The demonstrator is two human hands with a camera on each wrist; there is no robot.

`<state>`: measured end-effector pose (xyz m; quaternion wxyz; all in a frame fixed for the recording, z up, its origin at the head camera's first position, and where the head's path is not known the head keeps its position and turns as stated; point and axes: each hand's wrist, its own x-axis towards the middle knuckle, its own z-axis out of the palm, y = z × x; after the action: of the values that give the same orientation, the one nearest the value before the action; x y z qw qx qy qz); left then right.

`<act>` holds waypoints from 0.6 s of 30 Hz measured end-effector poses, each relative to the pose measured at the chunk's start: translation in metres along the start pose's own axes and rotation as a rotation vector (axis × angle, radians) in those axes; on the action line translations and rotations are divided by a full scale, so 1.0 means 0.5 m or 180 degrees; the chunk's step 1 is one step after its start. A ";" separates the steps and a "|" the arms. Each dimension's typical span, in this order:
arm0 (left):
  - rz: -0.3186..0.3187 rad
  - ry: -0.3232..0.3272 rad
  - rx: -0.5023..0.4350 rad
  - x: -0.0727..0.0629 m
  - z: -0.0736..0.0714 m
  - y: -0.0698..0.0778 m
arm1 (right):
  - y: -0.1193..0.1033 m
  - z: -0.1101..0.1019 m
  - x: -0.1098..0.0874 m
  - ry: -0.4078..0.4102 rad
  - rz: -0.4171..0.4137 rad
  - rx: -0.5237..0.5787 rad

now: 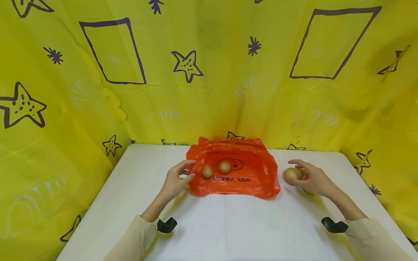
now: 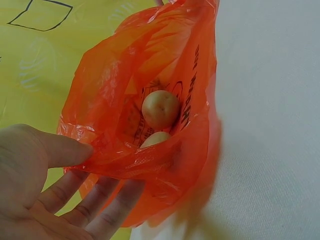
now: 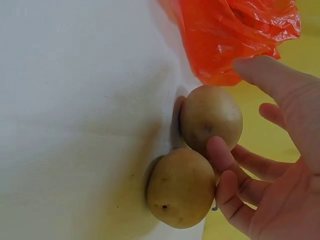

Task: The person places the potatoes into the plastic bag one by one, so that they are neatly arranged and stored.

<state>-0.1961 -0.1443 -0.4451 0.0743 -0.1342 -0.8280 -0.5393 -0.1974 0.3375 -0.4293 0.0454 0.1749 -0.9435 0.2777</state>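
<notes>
A red plastic bag (image 1: 258,168) lies on the table with its mouth facing me and two potatoes inside, one on the left (image 1: 207,171) and one nearer the middle (image 1: 224,166). My left hand (image 1: 175,183) pinches the left edge of the bag's mouth; in the left wrist view the thumb lies on the near side and fingers (image 2: 114,215) behind the film. To the right of the bag, my right hand (image 1: 315,179) reaches over loose potatoes (image 1: 290,175). The right wrist view shows two potatoes, a nearer one (image 3: 181,188) and a farther one (image 3: 212,112), fingertips touching them, thumb held apart.
The white table (image 1: 225,228) ends at the back against a yellow curtain (image 1: 218,105) with drawn stars and frames. The curtain also hangs along both sides. A dark wrist mount (image 1: 167,225) sits at my left cuff, another (image 1: 334,225) at the right.
</notes>
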 end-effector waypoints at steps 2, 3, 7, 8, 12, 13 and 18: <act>0.0015 -0.0020 -0.0022 -0.001 -0.002 0.000 | -0.001 -0.001 0.004 -0.0091 -0.0014 0.0030; 0.0030 -0.0030 -0.0031 -0.001 -0.003 -0.001 | -0.001 -0.002 0.006 -0.0138 -0.0006 0.0046; 0.0050 -0.0038 -0.0039 -0.002 -0.003 -0.001 | 0.001 0.000 0.013 -0.0266 -0.0045 0.0024; 0.0051 -0.0035 -0.0037 -0.002 -0.002 -0.002 | 0.002 0.001 0.015 -0.0286 -0.0068 0.0002; 0.0061 -0.0025 -0.0048 -0.002 -0.002 -0.002 | 0.007 0.004 0.020 -0.0314 -0.0153 -0.0078; 0.0064 -0.0024 -0.0054 -0.002 -0.002 -0.002 | 0.008 0.004 0.021 -0.0321 -0.0165 -0.0082; 0.0064 -0.0023 -0.0055 -0.002 -0.002 -0.002 | 0.009 0.007 0.025 -0.0358 -0.0162 -0.0103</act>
<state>-0.1954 -0.1456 -0.4461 0.0756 -0.1451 -0.8222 -0.5452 -0.2104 0.3352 -0.4322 0.0022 0.2134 -0.9442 0.2509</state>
